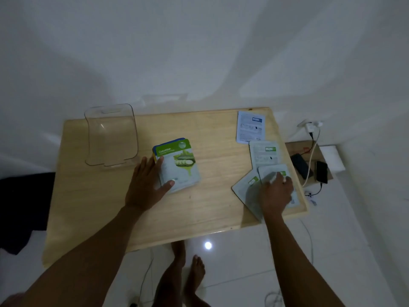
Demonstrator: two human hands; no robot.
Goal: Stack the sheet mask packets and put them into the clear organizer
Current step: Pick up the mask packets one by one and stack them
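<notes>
A: Where are the mask packets?

B: A small stack of packets (177,165) sits near the middle of the wooden table (110,207). The top one is green and white and says "Cucumber". A blue edge and a yellow edge peek out from under it.

A: And the hands?

B: The left hand (147,185) lies flat and open on the stack's left side – fingers spread, thumb on the near corner. It presses down but grips nothing.

A: The right one?

B: The right hand (276,193) is over at about four o'clock on the table. Its fingers rest on a pale packet (273,171). It is hard to tell if they pinch it or only touch it.

A: More packets there?

B: Yes. One tilted packet (246,189) lies partly under that one. Another pale packet (264,152) lies just past it, and a bluish packet (250,126) lies at two o'clock, near the far edge.

A: Where is the clear organizer?

B: The clear organizer (111,135) stands at ten o'clock – well apart from the stack, with no packets inside.

A: Anything off the table?

B: A dark phone (322,171) and some cables (311,156) lie on the white floor at three o'clock.
</notes>
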